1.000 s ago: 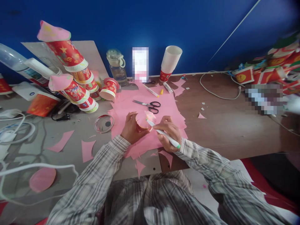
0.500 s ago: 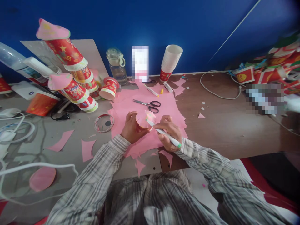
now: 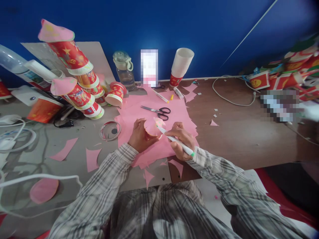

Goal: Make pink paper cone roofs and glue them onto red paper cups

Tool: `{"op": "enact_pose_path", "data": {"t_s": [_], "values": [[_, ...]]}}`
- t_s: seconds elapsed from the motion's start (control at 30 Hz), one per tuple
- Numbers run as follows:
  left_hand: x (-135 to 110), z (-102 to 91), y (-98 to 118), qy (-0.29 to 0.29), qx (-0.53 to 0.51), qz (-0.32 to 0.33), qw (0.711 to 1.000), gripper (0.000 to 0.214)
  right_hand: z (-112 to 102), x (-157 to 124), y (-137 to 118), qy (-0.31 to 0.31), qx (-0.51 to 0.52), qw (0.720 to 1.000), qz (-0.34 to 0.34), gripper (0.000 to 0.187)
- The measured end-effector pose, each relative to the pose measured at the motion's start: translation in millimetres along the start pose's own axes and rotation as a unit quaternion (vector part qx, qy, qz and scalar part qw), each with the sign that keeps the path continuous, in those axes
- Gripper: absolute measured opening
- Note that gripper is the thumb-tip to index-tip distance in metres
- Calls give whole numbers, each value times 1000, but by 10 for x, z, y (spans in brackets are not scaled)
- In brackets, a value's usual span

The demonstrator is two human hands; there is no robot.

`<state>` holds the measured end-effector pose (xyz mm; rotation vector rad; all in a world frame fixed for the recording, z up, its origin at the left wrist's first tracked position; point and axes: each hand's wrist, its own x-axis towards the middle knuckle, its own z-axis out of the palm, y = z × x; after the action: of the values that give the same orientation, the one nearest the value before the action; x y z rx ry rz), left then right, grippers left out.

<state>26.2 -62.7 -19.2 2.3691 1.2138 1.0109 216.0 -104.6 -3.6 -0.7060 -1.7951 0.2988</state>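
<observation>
My left hand [image 3: 138, 135] is wrapped round a paper cup [image 3: 151, 128] covered with a pink paper disc, held over the pink paper sheets [image 3: 174, 113]. In my right hand [image 3: 181, 139] is a white glue pen [image 3: 175, 140] with a green end, its tip touching the pink disc on the cup. Black-handled scissors [image 3: 157, 111] lie on the pink paper just beyond both hands.
A pile of red printed paper cups [image 3: 74, 83], some capped in pink, sits at the left. A stack of white cups [image 3: 181, 65], a water bottle [image 3: 124, 70], a tape roll [image 3: 110, 130], cables [image 3: 229, 96] and pink scraps [image 3: 92, 158] lie around.
The pen tip has shifted slightly up and left across the pink disc. Both hands otherwise stay where they were.
</observation>
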Motion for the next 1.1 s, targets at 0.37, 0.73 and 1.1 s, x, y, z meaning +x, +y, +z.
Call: {"op": "enact_pose_path", "data": {"t_s": [0.37, 0.73, 1.1], "values": [[-2, 5, -8, 6, 2, 8, 1000, 69, -36, 38, -76, 28, -1, 999, -38, 25], [-8, -9, -14, -9, -18, -3, 1000, 69, 15, 41, -72, -12, -52, 994, -100, 21], [-7, -6, -15, -7, -11, 5, 1000, 69, 87, 25, -21, 4, -64, 993, -95, 21]]}}
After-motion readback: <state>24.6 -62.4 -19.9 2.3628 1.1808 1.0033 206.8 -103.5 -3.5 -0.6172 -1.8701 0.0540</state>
